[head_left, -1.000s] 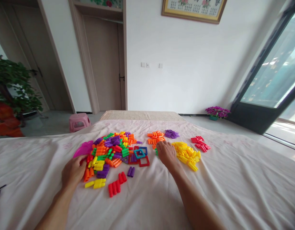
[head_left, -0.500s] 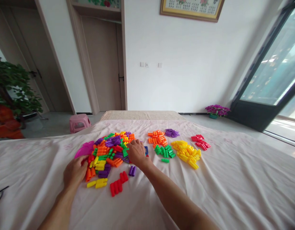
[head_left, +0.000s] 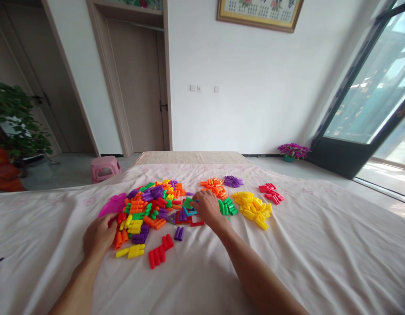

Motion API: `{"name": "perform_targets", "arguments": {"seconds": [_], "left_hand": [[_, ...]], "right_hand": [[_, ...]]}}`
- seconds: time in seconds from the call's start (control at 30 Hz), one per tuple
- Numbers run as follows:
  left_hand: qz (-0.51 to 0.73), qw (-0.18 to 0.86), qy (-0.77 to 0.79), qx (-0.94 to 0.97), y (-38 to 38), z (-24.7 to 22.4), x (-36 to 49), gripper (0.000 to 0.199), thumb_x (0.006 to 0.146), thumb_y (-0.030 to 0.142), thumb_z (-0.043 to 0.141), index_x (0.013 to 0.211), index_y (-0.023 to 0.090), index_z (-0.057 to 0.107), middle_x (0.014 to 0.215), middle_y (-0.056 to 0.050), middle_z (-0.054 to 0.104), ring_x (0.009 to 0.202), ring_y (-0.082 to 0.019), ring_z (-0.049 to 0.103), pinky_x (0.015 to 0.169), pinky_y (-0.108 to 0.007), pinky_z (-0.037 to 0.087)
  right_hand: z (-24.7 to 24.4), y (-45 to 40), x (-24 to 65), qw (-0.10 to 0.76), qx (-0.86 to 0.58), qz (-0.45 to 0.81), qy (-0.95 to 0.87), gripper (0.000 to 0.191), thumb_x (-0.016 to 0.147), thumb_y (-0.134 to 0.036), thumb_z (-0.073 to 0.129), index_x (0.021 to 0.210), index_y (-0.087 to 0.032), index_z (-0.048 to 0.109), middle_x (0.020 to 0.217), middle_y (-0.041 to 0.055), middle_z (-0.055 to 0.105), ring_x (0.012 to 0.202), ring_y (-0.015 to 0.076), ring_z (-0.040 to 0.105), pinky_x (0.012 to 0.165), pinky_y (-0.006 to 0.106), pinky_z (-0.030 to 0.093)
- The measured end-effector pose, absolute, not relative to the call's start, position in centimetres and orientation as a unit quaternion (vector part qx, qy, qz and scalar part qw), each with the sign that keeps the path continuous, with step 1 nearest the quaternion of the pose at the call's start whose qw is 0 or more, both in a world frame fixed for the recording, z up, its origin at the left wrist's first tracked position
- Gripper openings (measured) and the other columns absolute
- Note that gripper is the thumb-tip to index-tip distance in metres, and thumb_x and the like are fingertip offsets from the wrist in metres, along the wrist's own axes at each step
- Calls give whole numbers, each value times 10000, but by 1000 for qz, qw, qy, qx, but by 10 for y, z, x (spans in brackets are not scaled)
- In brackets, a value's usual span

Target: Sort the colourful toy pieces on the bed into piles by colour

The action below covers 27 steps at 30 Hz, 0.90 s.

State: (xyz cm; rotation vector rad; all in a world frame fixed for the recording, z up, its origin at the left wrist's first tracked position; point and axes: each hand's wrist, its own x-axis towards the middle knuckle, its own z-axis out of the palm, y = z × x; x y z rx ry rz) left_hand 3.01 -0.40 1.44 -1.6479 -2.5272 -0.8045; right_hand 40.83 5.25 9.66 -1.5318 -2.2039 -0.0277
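My right hand (head_left: 209, 208) is closed at its fingertips on a green plastic building block (head_left: 188, 202), above several flat frame-shaped pieces, one of them a blue frame (head_left: 190, 211). My left hand (head_left: 100, 235) rests with curled fingers at the left edge of a mixed pile of colourful blocks (head_left: 141, 204), beside a magenta plastic dish (head_left: 113, 205); what its fingers hold, if anything, is hidden. In front of the pile lie red blocks (head_left: 156, 256), yellow blocks (head_left: 135, 250) and purple blocks (head_left: 179, 233).
Right of the pile lie groups by colour: orange blocks (head_left: 215, 187), purple blocks (head_left: 233, 181), green blocks (head_left: 229, 206), yellow blocks (head_left: 253, 208) and red blocks (head_left: 271, 193). A wrinkled pale cloth (head_left: 304, 258) covers the surface. Beyond stands a pink stool (head_left: 105, 169).
My right hand has moved right from the pile towards the green group, carrying the green block and uncovering the flat frames. My left hand stays at the pile's edge.
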Motion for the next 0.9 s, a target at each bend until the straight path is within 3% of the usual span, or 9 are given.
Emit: {"name": "perform_targets", "arguments": {"seconds": [0.13,0.3,0.47,0.6,0.73,0.83,0.9], "left_hand": [[-250,3,-815,-523,-6,19,34,438,913,352,414,1205,213,710,1213,-89,719,1072,-272,654,838,-339,487],[-255,-10,-817,-516,-7,21,35,452,919,378,409,1220,215,704,1241,-94,707,1085,-282,646,831,-348,486],[-254,-4,-815,-521,-7,20,35,440,913,357,416,1207,208,708,1216,-97,718,1059,-277,651,811,-343,486],[-252,2,-816,-520,-7,20,34,439,915,363,413,1205,217,708,1214,-85,719,1055,-266,654,802,-327,482],[-245,9,-813,-528,-6,19,34,444,917,350,402,1208,204,703,1191,-88,724,1059,-256,654,810,-315,476],[-247,11,-811,-530,-6,18,33,447,914,339,400,1219,201,695,1206,-86,718,1071,-250,651,822,-311,474],[-249,11,-810,-530,-6,17,33,445,912,338,402,1218,202,695,1212,-87,716,1075,-248,650,823,-311,475]], "right_hand": [[100,57,450,204,-614,-24,-762,147,899,-333,648,961,-230,731,1064,80,712,1082,268,573,884,361,365],[81,63,462,219,-556,3,-802,293,914,-322,619,1192,-277,699,1246,52,677,1155,244,560,940,336,376],[70,59,460,163,-544,21,-823,188,867,-213,601,959,-247,762,1034,48,733,1039,220,617,900,310,386],[79,55,463,144,-584,13,-799,253,762,-110,598,883,-248,772,993,55,739,1023,240,620,900,332,391],[85,56,453,182,-513,42,-838,369,775,-142,614,1108,-252,730,1140,51,718,1116,240,580,975,338,402],[81,63,436,198,-400,65,-892,556,802,-183,628,1353,-243,594,1351,57,629,1245,239,515,1065,350,372],[77,70,425,181,-366,67,-910,639,790,-183,644,1417,-231,534,1417,76,578,1302,260,477,1094,379,352]]}}
